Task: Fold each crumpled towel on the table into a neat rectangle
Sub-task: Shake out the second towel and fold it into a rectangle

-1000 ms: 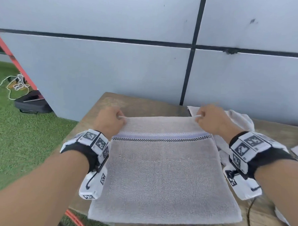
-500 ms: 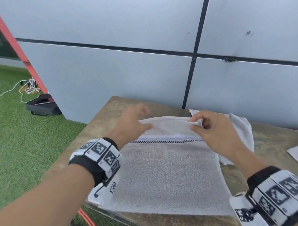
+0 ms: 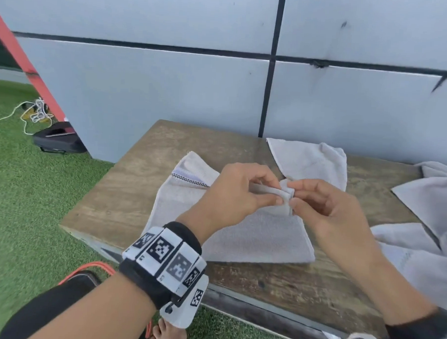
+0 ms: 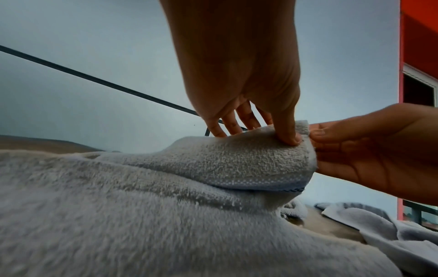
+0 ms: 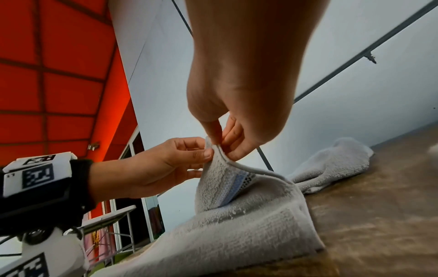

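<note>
A pale grey towel (image 3: 243,229) is spread on the wooden table (image 3: 129,191), with its near edge lying close to the table's front edge and its far part lifted off the surface. The raised far edge is pinched by the left hand (image 3: 231,195), thumb on the near face and fingers behind, which shows up pretty clearly in the left wrist view, where the thumb (image 4: 288,129) is pressed into the terry. Right next to it, the same bunched corner is held by the right hand (image 3: 325,209), so both grips are closed on the cloth and almost touching each other. In the right wrist view the hem is seen folded over between the fingertips (image 5: 214,136), and a blue band with a small checkered stripe (image 5: 239,181) is tucked inside the fold. The far left corner of the towel is still flat on the table, with the same checkered stripe visible there. A second towel (image 3: 310,160) is crumpled at the back of the table by the grey panel wall (image 3: 169,90), and more pale cloth (image 3: 424,229) is piled at the right side; it's probably several towels, but the edges are cut off so that can't really be told. Green turf (image 3: 23,212) is seen below the table, and tag-marked bands (image 3: 167,259) are worn on the wrists.
</note>
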### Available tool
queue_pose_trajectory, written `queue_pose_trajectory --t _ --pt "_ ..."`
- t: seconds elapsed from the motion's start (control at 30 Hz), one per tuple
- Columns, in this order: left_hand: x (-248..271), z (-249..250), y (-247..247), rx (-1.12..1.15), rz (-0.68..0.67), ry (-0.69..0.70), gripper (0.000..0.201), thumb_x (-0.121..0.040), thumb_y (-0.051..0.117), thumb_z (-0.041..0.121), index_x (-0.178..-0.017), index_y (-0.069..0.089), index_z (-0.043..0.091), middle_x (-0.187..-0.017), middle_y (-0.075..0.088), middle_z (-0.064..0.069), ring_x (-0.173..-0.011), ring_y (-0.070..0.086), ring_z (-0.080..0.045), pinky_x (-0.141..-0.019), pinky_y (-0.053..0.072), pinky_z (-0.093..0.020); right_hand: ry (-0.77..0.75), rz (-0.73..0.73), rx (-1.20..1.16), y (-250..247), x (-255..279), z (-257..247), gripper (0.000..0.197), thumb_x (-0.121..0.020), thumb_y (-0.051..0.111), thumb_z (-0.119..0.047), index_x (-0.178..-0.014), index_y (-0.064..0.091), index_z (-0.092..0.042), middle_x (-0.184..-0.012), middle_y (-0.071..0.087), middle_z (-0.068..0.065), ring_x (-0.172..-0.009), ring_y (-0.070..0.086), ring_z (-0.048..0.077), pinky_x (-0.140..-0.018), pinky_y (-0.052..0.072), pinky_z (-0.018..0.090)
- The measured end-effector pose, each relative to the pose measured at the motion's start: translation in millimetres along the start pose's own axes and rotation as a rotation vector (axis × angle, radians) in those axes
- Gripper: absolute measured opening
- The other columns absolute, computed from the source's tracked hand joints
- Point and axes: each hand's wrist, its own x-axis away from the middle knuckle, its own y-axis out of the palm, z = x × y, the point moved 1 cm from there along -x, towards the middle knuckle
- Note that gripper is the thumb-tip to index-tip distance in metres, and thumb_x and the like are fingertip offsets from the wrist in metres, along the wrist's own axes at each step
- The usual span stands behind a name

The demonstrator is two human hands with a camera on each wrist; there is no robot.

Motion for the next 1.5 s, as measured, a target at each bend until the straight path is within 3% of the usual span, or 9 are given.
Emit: queue_pose_trajectory --t 0.2,0.4,0.5,0.6,0.73,0.97,1.2,1.37,1.5 --pt "-4 2 3 -0.031 0.021 -0.029 0.008 -0.081 0.083 0.018 -0.088 0.08 0.018 -0.088 0.074 0.002 -0.084 0.068 -0.015 -0.081 0.051 -0.039 0.06 0.063 -0.062 0 -8 5 0.013 -0.092 0.071 -0.016 -0.099 0.077 -0.025 -0.089 0.078 -0.007 -0.086 0.073 0.017 -0.085 0.06 0.031" --pt "-4 9 -6 -0.082 0.033 -0.027 0.008 -0.084 0.081 0.021 -0.085 0.077 0.014 -0.085 0.072 -0.002 -0.08 0.067 -0.021 -0.073 0.05 -0.04 -0.025 0.043 -0.054 1 -15 2 0.018 -0.092 0.071 -0.01 -0.096 0.079 -0.026 -0.08 0.077 -0.011 -0.076 0.071 0.014 -0.068 0.052 0.013" --pt "-5 14 -7 -0.05 0.045 -0.045 0.01 -0.084 0.08 0.019 -0.083 0.074 0.012 -0.084 0.073 0.0 -0.082 0.067 -0.019 -0.072 0.051 -0.039 -0.087 0.073 -0.061 0 -19 3 0.017 -0.091 0.071 -0.007 -0.096 0.076 -0.023 -0.082 0.076 -0.009 -0.077 0.071 0.009 -0.072 0.053 0.015" --pt "-6 18 -6 -0.077 0.059 -0.061 0.009 -0.084 0.08 0.024 -0.082 0.073 0.017 -0.086 0.073 0.006 -0.088 0.067 -0.011 -0.085 0.051 -0.037 -0.119 0.107 -0.1 -2 -23 4 0.016 -0.089 0.072 -0.002 -0.092 0.073 -0.018 -0.081 0.075 -0.007 -0.074 0.07 0.007 -0.071 0.053 0.014" --pt "-9 18 -2 -0.057 0.062 -0.073 0.008 -0.084 0.079 0.025 -0.083 0.074 0.018 -0.094 0.073 0.006 -0.092 0.069 -0.013 -0.09 0.053 -0.042 -0.133 0.119 -0.124 -5 -24 4 0.016 -0.088 0.072 -0.001 -0.088 0.073 -0.017 -0.081 0.076 -0.003 -0.073 0.071 0.014 -0.071 0.055 0.017" --pt "-13 19 0 -0.017 0.044 -0.116 0.01 -0.083 0.081 0.02 -0.08 0.075 0.013 -0.093 0.077 0.006 -0.092 0.071 -0.008 -0.092 0.054 -0.034 -0.107 0.114 -0.125 -5 -23 6 0.02 -0.089 0.07 0.001 -0.088 0.075 -0.018 -0.081 0.077 -0.001 -0.075 0.071 0.025 -0.073 0.058 0.024" --pt "-11 20 -1 0.003 0.038 -0.115 0.012 -0.085 0.079 0.016 -0.079 0.073 0.008 -0.094 0.077 0.008 -0.092 0.071 -0.003 -0.087 0.053 -0.016 -0.122 0.105 -0.156 -1 -21 3 0.025 -0.089 0.069 0.005 -0.086 0.073 -0.02 -0.08 0.076 -0.004 -0.07 0.068 0.007 -0.069 0.053 0.013" --pt "-8 21 -2 0.036 0.04 -0.137 0.012 -0.085 0.079 0.015 -0.078 0.072 0.008 -0.093 0.078 0.006 -0.09 0.072 -0.006 -0.089 0.055 -0.025 -0.122 0.091 -0.183 1 -20 3 0.021 -0.089 0.068 0.006 -0.088 0.073 -0.014 -0.08 0.076 -0.003 -0.07 0.067 0.006 -0.069 0.053 0.013" --pt "-5 20 -3 0.048 0.032 -0.153 0.012 -0.085 0.079 0.016 -0.079 0.072 0.008 -0.092 0.077 0.007 -0.088 0.07 -0.004 -0.084 0.054 -0.019 -0.103 0.087 -0.189 3 -20 5 0.022 -0.089 0.068 0.004 -0.087 0.074 -0.017 -0.08 0.077 -0.003 -0.073 0.068 0.007 -0.071 0.054 0.015"
